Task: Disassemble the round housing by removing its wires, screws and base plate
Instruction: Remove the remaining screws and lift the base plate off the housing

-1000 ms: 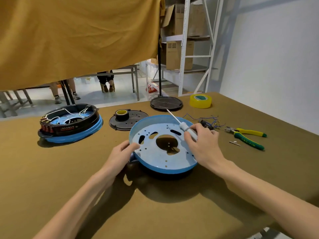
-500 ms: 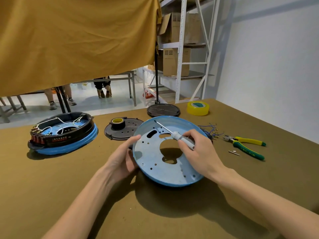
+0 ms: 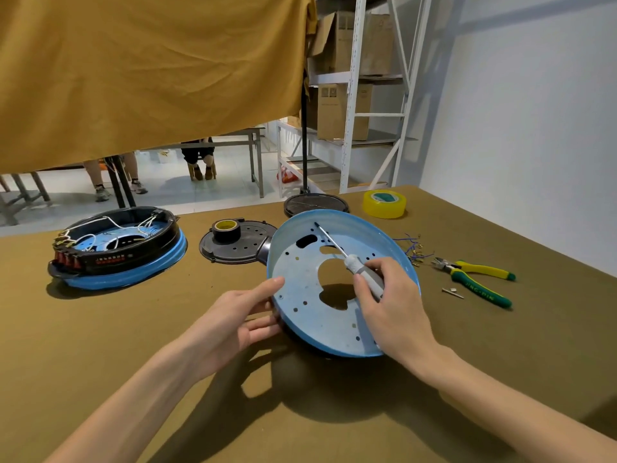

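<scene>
The blue round base plate (image 3: 307, 295) with many holes is tilted up off the table, its inner face toward me. My left hand (image 3: 233, 319) holds its left rim, thumb on the inner face and fingers behind. My right hand (image 3: 390, 305) grips a grey-handled screwdriver (image 3: 354, 262) and also lies against the plate's right side. The screwdriver's tip points up and left over the plate. A second round housing (image 3: 117, 248), black on a blue base with white wires inside, sits at the left.
A black perforated disc (image 3: 240, 245) with a roll of black tape (image 3: 227, 228) lies behind the plate. A dark round lid (image 3: 315, 203) and yellow tape roll (image 3: 384, 203) sit farther back. Loose wires (image 3: 415, 250), yellow-green pliers (image 3: 477, 279) and small screws (image 3: 452, 291) lie at the right.
The blue plate has been lifted from lying nearly flat and tilted up toward me. Both hands rose with it; the screwdriver stayed in my right hand.
</scene>
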`<state>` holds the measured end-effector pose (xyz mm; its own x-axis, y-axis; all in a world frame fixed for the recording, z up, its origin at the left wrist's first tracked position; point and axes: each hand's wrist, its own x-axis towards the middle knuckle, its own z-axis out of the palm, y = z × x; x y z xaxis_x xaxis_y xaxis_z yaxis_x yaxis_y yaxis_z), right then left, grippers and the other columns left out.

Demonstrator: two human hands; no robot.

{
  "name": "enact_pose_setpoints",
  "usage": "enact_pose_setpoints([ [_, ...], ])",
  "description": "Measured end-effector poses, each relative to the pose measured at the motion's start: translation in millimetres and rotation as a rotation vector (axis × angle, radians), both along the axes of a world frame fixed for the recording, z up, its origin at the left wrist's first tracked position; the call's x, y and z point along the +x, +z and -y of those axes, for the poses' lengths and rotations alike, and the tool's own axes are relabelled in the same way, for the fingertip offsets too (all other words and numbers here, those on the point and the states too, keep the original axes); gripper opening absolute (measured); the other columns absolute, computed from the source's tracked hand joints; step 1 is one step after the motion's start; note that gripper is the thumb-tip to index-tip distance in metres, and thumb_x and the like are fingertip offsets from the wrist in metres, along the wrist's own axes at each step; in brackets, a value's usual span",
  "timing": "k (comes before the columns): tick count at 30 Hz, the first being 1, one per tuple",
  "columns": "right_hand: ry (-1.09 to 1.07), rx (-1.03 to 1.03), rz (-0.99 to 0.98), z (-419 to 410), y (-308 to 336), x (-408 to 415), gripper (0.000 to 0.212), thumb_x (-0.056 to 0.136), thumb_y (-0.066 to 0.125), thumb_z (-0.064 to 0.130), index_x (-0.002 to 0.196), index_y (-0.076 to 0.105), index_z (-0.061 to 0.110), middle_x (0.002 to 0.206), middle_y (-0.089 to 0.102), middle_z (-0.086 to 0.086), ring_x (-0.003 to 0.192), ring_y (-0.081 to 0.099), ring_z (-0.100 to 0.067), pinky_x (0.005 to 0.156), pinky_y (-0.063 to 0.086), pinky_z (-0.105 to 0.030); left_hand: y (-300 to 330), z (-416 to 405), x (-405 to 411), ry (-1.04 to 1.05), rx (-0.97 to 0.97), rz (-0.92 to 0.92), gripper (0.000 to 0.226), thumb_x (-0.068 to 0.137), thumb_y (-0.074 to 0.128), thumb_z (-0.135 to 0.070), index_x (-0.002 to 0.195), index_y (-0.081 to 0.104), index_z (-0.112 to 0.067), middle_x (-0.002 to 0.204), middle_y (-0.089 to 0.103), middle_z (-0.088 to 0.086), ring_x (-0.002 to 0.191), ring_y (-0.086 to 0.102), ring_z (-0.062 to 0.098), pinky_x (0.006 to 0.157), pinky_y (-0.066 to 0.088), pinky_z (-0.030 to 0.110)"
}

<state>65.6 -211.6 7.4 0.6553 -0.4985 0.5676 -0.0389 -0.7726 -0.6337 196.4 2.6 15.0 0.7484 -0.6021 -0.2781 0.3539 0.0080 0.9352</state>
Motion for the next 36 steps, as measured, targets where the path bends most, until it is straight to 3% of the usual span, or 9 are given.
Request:
enact_pose_setpoints([
  [6, 0.077, 0.076, 0.047, 4.9, 19.9, 8.7, 0.010, 0.098, 0.066, 0.028, 0.107, 0.062, 0.025, 0.093, 0.063, 0.011, 0.082, 0.059, -0.003, 0.064, 0.046, -0.014, -4.5, 12.3, 12.1, 0.116, -0.097, 0.033, 0.074, 0.056, 0.090, -0.044, 0.116, 0.064, -0.009, 0.105, 0.079, 0.011, 0.098, 0.077, 0.024, 0.074, 0.064, 0.037],
  [11, 0.235, 0.256, 0.130, 10.5, 50.3, 6.4, 0.006, 0.096, 0.069, 0.028, 0.099, 0.068, 0.022, 0.081, 0.066, 0.004, 0.062, 0.060, -0.010, 0.054, 0.048, -0.019, -13.5, 20.0, 24.4, 0.211, -0.245, 0.015, 0.063, 0.068, 0.085, -0.041, 0.118, 0.066, -0.008, 0.108, 0.078, 0.010, 0.101, 0.076, 0.022, 0.072, 0.063, 0.031],
  [16, 0.280, 0.171, 0.045, 5.1, 45.5, -5.0, 0.011, 0.090, 0.076, 0.028, 0.100, 0.074, 0.026, 0.080, 0.069, 0.012, 0.065, 0.065, -0.010, 0.054, 0.049, -0.019, -18.9, 22.0, 32.5, 0.133, -0.327, -0.109, 0.058, 0.078, 0.082, -0.031, 0.126, 0.062, -0.005, 0.118, 0.075, 0.015, 0.110, 0.073, 0.025, 0.091, 0.061, 0.037],
  [21, 0.317, 0.074, -0.058, 4.9, 46.4, -13.2, 0.011, 0.086, 0.078, 0.023, 0.096, 0.078, 0.026, 0.081, 0.071, 0.020, 0.074, 0.069, -0.002, 0.059, 0.047, -0.010, -13.2, 20.3, 35.1, -0.005, -0.200, -0.205, 0.061, 0.071, 0.087, -0.026, 0.123, 0.057, -0.011, 0.116, 0.074, 0.021, 0.109, 0.072, 0.032, 0.100, 0.055, 0.047],
  [24, 0.345, 0.046, -0.062, 6.7, 51.0, -19.0, 0.013, 0.085, 0.079, 0.020, 0.096, 0.079, 0.026, 0.084, 0.072, 0.018, 0.075, 0.070, -0.003, 0.059, 0.049, -0.011, -7.1, 19.5, 38.0, -0.065, -0.140, -0.141, 0.061, 0.072, 0.088, -0.035, 0.124, 0.062, -0.017, 0.117, 0.074, 0.021, 0.113, 0.071, 0.032, 0.108, 0.050, 0.049],
  [27, 0.319, -0.017, -0.038, 9.6, 57.3, -24.6, 0.014, 0.082, 0.080, 0.019, 0.094, 0.080, 0.027, 0.085, 0.073, 0.018, 0.080, 0.070, -0.006, 0.062, 0.050, -0.013, -4.1, 19.4, 40.9, -0.091, -0.105, -0.027, 0.043, 0.069, 0.087, -0.046, 0.106, 0.081, -0.026, 0.110, 0.077, 0.012, 0.109, 0.073, 0.030, 0.102, 0.054, 0.046],
  [29, 0.323, -0.037, -0.027, 9.5, 59.9, -28.3, 0.014, 0.082, 0.080, 0.018, 0.092, 0.080, 0.027, 0.085, 0.073, 0.018, 0.080, 0.070, -0.008, 0.062, 0.050, -0.013, -1.8, 19.3, 42.1, -0.068, -0.125, 0.013, 0.035, 0.066, 0.087, -0.050, 0.094, 0.083, -0.030, 0.106, 0.078, 0.009, 0.106, 0.074, 0.028, 0.095, 0.058, 0.044],
  [36, 0.335, -0.071, 0.010, 2.6, 66.5, -33.2, 0.015, 0.082, 0.080, 0.017, 0.094, 0.079, 0.026, 0.085, 0.072, 0.018, 0.081, 0.069, -0.010, 0.063, 0.050, -0.014, 5.5, 23.9, 33.8, 0.004, -0.170, 0.031, 0.036, 0.062, 0.089, -0.046, 0.090, 0.083, -0.023, 0.100, 0.079, 0.012, 0.098, 0.076, 0.025, 0.079, 0.063, 0.036],
])
